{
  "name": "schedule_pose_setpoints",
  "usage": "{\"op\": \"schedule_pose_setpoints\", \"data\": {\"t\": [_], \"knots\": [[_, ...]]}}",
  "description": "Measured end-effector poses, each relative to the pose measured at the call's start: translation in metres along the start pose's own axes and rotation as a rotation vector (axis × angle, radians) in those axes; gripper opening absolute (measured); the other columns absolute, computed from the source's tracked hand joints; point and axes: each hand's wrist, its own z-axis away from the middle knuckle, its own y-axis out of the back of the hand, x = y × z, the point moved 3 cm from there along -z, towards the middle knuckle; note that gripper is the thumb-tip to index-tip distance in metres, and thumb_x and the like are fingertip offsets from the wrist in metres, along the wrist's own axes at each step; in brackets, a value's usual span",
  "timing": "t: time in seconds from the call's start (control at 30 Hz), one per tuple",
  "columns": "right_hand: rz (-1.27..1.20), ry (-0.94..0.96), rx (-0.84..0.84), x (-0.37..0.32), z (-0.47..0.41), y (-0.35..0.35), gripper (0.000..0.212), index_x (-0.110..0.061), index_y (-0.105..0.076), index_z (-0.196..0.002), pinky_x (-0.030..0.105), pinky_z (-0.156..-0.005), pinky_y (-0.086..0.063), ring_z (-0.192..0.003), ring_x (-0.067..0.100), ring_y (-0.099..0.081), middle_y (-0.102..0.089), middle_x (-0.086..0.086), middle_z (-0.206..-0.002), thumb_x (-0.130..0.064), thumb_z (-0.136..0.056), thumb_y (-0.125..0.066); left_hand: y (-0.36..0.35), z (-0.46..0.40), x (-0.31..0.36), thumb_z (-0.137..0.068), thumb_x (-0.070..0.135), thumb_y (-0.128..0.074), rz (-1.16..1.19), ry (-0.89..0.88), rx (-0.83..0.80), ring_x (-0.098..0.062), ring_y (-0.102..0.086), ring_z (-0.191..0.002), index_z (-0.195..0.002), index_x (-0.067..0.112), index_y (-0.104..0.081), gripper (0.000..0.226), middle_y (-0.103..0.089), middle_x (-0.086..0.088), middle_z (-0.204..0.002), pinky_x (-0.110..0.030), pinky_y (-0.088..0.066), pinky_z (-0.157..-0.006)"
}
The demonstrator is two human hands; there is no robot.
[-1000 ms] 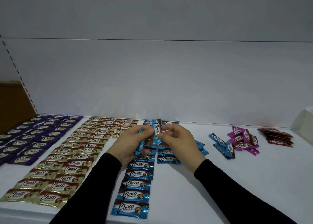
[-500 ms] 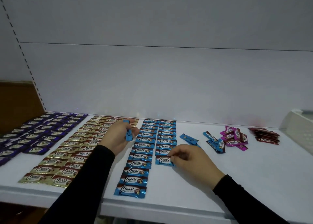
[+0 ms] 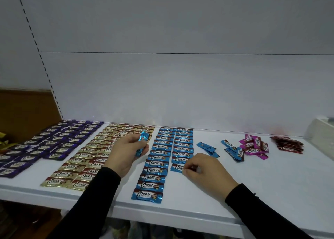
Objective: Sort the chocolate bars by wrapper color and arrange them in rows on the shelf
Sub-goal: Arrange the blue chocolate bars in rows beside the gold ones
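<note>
Purple rows, gold rows done; blue rows part-laid. Right hand pinches placed blue bar; left hand holds spare blue bars. Pink pile, dark-red pile unsorted.

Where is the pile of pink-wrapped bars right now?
In the head view, the pink bars lie heaped toward the right of the shelf, between a few loose blue bars and the dark red stack.
</note>
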Motion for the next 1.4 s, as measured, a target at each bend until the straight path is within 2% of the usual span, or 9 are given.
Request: {"op": "schedule_pose_setpoints", "data": {"t": [0.13, 0.33, 0.47, 0.6, 0.8, 0.93, 1.07, 1.3, 1.4], "knots": [[0.059, 0.034, -0.006, -0.001, -0.002, 0.000, 0.012, -0.027, -0.073, -0.089, 0.020, -0.081, -0.048, -0.093, -0.002, -0.055, -0.063, -0.016, -0.093, -0.031, -0.090, -0.061, 0.001, 0.005, -0.006, -0.095, -0.005, -0.057, 0.015, 0.053, -0.040, -0.025, -0.066, -0.100, -0.101, 0.008, -0.067, 0.018, -0.060, -0.014, -0.114, -0.034, -0.060, -0.082], [0.089, 0.056, 0.006, 0.000, -0.004, -0.003, 0.014, -0.028, -0.072, -0.094, 0.016, -0.080, -0.046, -0.095, -0.001, -0.053, -0.063, -0.017, -0.097, -0.034, -0.093, -0.058, -0.001, 0.009, -0.010, -0.095, -0.006, -0.057, -0.010, 0.069, -0.066, -0.027, -0.066, -0.102, -0.101, 0.005, -0.069, 0.018, -0.062, -0.012, -0.108, -0.045, -0.056, -0.096], [0.078, 0.063, 0.010, 0.001, -0.005, -0.003, 0.014, -0.027, -0.072, -0.094, 0.009, -0.075, -0.041, -0.095, -0.002, -0.053, -0.061, -0.019, -0.094, -0.033, -0.093, -0.059, -0.006, 0.015, -0.006, -0.095, -0.007, -0.057, -0.016, 0.058, -0.092, -0.024, -0.066, -0.097, -0.099, 0.006, -0.069, 0.018, -0.063, -0.009, -0.103, -0.041, -0.058, -0.090], [0.040, 0.031, 0.054, 0.000, -0.004, -0.003, 0.014, -0.028, -0.072, -0.093, 0.015, -0.078, -0.046, -0.096, -0.001, -0.054, -0.062, -0.018, -0.095, -0.035, -0.092, -0.061, -0.010, 0.022, -0.002, -0.095, -0.003, -0.057, -0.012, 0.054, -0.133, -0.023, -0.067, -0.096, -0.102, 0.011, -0.069, 0.020, -0.069, -0.009, -0.106, -0.031, -0.057, -0.070], [-0.287, 0.013, 0.144, -0.010, -0.005, 0.008, 0.007, -0.044, -0.064, -0.088, 0.010, -0.072, -0.045, -0.089, -0.004, -0.059, -0.067, -0.016, -0.092, -0.038, -0.089, -0.067, -0.021, 0.030, 0.003, -0.093, -0.001, -0.062, 0.017, 0.020, -0.204, -0.014, -0.068, -0.077, -0.103, 0.007, -0.066, 0.014, -0.076, -0.011, -0.096, -0.025, -0.052, -0.063], [-0.585, -0.022, 0.128, -0.024, -0.007, 0.005, 0.010, -0.032, -0.069, -0.099, 0.024, -0.079, -0.056, -0.088, 0.003, -0.068, -0.073, -0.011, -0.094, -0.032, -0.089, -0.068, -0.035, 0.039, 0.001, -0.092, -0.009, -0.058, 0.126, 0.044, -0.328, -0.017, -0.070, -0.071, -0.102, -0.002, -0.062, 0.012, -0.076, -0.014, -0.085, -0.023, -0.060, -0.064], [-0.770, -0.032, 0.164, -0.027, -0.006, 0.006, 0.008, -0.023, -0.072, -0.093, 0.022, -0.068, -0.056, -0.075, 0.011, -0.072, -0.074, -0.004, -0.088, -0.018, -0.091, -0.066, -0.039, 0.042, -0.001, -0.092, -0.010, -0.059, 0.121, 0.033, -0.367, -0.021, -0.071, -0.076, -0.100, 0.000, -0.065, 0.014, -0.074, -0.015, -0.090, -0.024, -0.060, -0.065], [-0.572, 0.086, 0.273, -0.013, -0.001, 0.011, 0.028, -0.044, -0.074, -0.081, 0.019, -0.078, -0.053, -0.093, 0.007, -0.067, -0.071, -0.016, -0.093, -0.016, -0.084, -0.075, -0.034, 0.046, -0.001, -0.094, -0.006, -0.056, 0.174, 0.116, -0.370, -0.025, -0.072, -0.079, -0.112, -0.002, -0.068, 0.022, -0.075, -0.020, -0.099, -0.030, -0.063, -0.068], [-0.416, 0.184, 0.312, -0.013, 0.001, 0.010, 0.034, -0.043, -0.072, -0.084, 0.016, -0.081, -0.050, -0.098, 0.006, -0.063, -0.068, -0.018, -0.097, -0.010, -0.079, -0.079, -0.036, 0.045, -0.004, -0.095, 0.000, -0.060, 0.180, 0.117, -0.363, -0.025, -0.073, -0.079, -0.113, -0.002, -0.067, 0.019, -0.076, -0.016, -0.088, -0.030, -0.063, -0.067]]}}
